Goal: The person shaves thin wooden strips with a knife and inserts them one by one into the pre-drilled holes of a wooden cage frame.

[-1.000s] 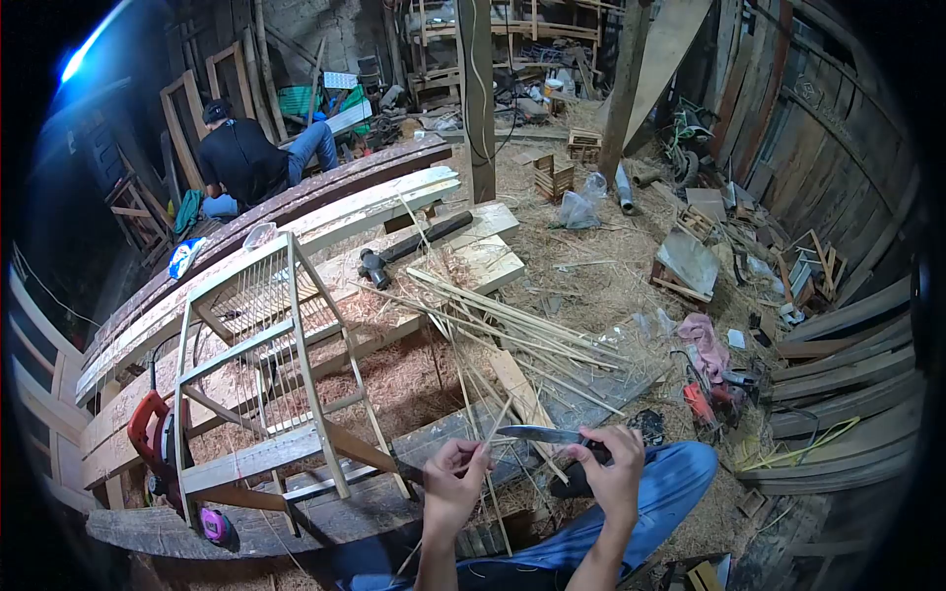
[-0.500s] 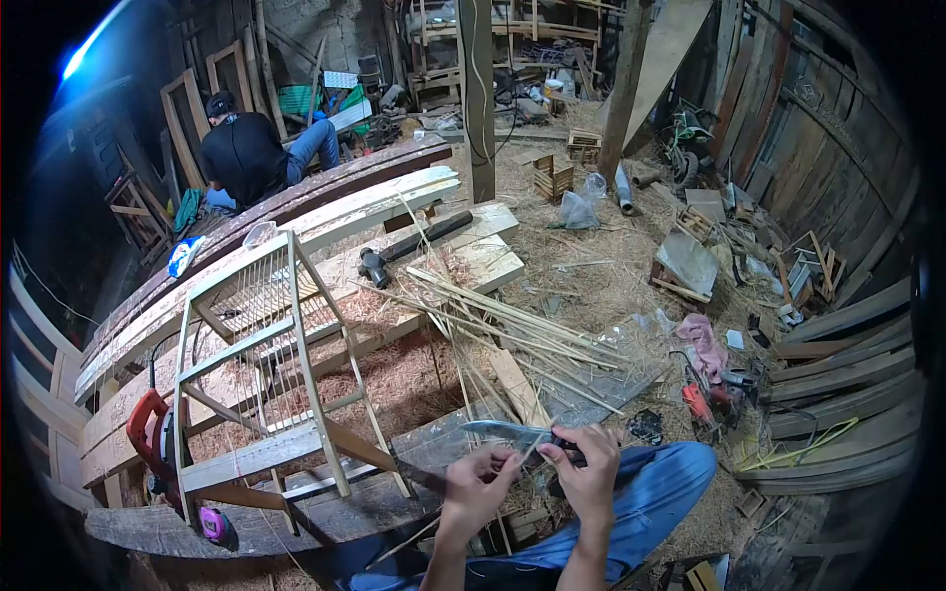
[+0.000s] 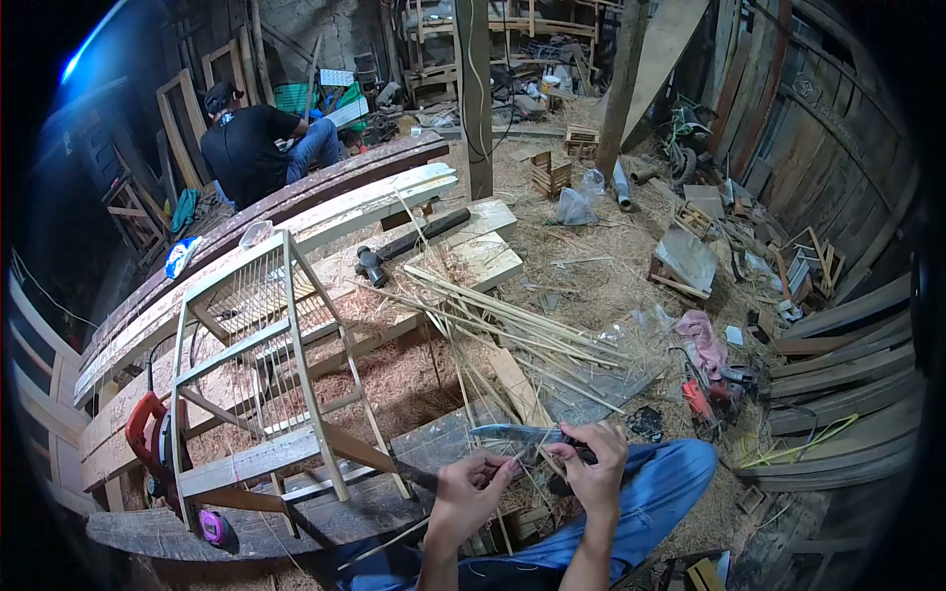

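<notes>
My right hand is closed around the handle of a knife, whose broad blade points left above my lap. Just left of it, my left hand pinches a thin wooden strip. The strip slants from below my left wrist up toward the blade. Beyond my hands, a bundle of similar thin strips lies across the boards. To the left stands a small wooden frame strung with thin upright rods.
A hammer rests on the planks, with a red circular saw and purple tape measure by the frame. Red power tool sits right of my knee. Another person sits at the back left. Shavings cover the floor.
The strip's lower end has slid farther left and down, and my left hand has shifted slightly left. The knife has moved slightly right. The person at the back has turned and raised their head.
</notes>
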A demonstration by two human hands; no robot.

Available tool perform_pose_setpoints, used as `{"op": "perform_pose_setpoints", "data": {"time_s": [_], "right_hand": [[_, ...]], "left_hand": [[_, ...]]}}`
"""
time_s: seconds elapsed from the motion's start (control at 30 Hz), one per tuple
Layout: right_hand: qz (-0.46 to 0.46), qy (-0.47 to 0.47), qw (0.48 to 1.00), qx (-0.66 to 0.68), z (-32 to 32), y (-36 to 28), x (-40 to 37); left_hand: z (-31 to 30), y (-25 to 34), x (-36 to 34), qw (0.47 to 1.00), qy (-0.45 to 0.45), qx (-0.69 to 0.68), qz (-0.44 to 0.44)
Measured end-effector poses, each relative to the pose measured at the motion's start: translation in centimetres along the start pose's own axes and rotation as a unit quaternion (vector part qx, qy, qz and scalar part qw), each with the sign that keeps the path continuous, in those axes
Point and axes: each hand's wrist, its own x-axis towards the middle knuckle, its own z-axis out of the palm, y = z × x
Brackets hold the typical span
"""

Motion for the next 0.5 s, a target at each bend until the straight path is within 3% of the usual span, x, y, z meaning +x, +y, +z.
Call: {"op": "perform_pose_setpoints", "data": {"time_s": [0.2,0.27,0.3,0.37,0.5], "right_hand": [[-0.001,-0.012,1.0,-0.028,-1.2,2.1,-0.4],[0.084,0.093,0.987,-0.096,-2.1,4.4,-1.2],[0.177,0.129,0.973,-0.069,-3.5,6.4,-2.1],[0.205,0.085,0.966,-0.133,-6.2,6.5,-2.7],[0.169,0.086,0.981,-0.046,-3.5,5.3,-2.0]], "left_hand": [[0.0,1.3,-0.3,1.0,0.016,0.005,-0.021],[-1.5,1.4,-0.6,0.997,0.074,-0.005,-0.035],[-3.5,0.9,-0.9,0.993,0.113,-0.006,-0.044],[-4.5,0.7,-0.8,0.99,0.142,-0.011,0.004],[-1.4,0.4,-0.3,0.996,0.073,-0.058,-0.005]]}}
